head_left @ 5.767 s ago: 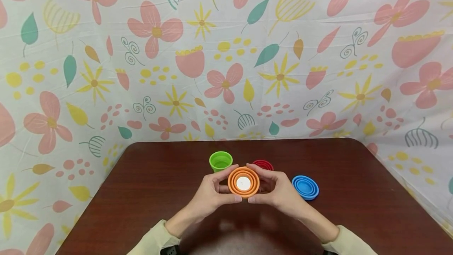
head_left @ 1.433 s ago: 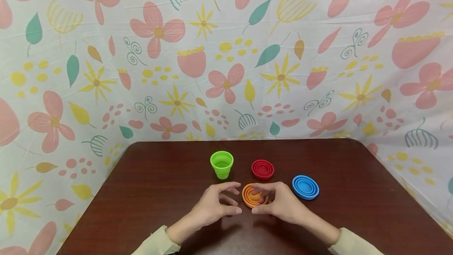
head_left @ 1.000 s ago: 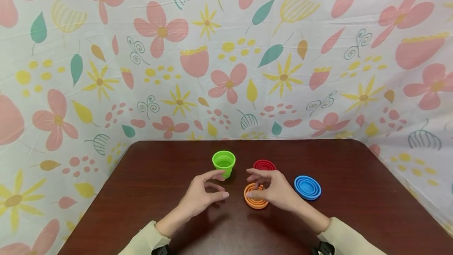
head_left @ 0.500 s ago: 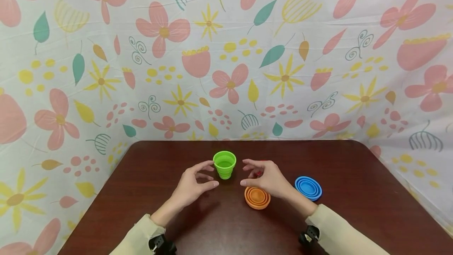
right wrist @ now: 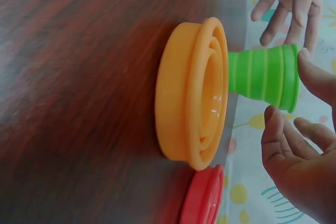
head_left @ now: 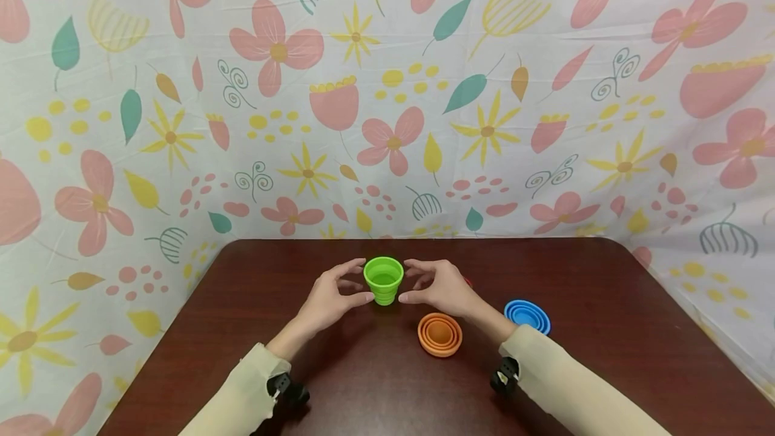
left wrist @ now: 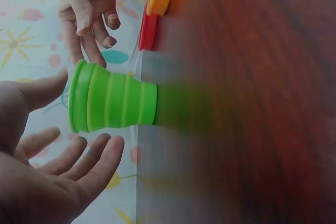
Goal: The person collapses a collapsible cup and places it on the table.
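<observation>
A green collapsible cup (head_left: 384, 281), pulled out to full height, stands upright on the dark wooden table. My left hand (head_left: 329, 296) is at its left side, thumb and fingers spread around it. From the other side my right hand (head_left: 445, 288) comes close in the same way, fingers relaxed. In the left wrist view a gap shows between the left fingers and the green wall. The right wrist view has the right thumb and fingertips right at the cup's rim. Nearer to me, an orange collapsible cup (head_left: 440, 335) lies folded flat on the table.
A blue folded cup (head_left: 525, 316) lies to the right, partly behind my right forearm. Mostly hidden behind the right hand is a red folded cup (right wrist: 202, 198). A flowered cloth (head_left: 387, 106) hangs behind the far table edge (head_left: 290, 241).
Both hands held up the orange cup earlier; it now lies on the table, let go. The hands have moved forward and left, closing in on both sides of the green cup.
</observation>
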`<state>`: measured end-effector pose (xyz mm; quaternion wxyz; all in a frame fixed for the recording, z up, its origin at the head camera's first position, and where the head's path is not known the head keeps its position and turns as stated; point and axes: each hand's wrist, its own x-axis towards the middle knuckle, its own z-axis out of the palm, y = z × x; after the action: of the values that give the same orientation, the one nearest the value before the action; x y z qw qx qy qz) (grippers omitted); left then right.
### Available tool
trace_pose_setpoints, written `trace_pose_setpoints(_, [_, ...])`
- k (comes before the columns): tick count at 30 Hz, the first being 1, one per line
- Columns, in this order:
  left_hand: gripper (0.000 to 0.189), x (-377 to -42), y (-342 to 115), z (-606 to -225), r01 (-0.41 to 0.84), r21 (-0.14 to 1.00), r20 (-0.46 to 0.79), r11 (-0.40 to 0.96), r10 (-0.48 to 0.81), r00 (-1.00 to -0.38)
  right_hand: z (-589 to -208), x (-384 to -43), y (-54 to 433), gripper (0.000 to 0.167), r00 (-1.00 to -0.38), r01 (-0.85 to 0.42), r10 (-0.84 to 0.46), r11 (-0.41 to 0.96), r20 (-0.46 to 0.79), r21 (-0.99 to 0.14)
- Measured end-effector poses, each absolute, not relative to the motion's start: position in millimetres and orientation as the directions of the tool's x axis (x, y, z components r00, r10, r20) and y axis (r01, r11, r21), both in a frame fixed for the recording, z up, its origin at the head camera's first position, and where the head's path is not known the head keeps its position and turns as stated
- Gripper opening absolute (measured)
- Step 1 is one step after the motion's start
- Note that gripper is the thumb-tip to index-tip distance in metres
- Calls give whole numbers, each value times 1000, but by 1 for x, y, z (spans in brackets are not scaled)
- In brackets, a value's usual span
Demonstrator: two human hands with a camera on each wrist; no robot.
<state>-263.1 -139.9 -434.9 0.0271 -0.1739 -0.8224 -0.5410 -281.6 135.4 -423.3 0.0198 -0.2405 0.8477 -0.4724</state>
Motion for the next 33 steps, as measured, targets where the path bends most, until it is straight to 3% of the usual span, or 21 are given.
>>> trace_pose_setpoints(13, [67, -278, -138, -433, 280, 906, 184, 318, 298, -937, -420, -299, 124, 74, -861, -405, -472, 415, 188, -815])
trace_pose_setpoints(33, [61, -280, -139, -435, 320, 896, 206, 308, 350, -914, -416, -302, 123, 70, -809, -427, -561, 353, 177, -833])
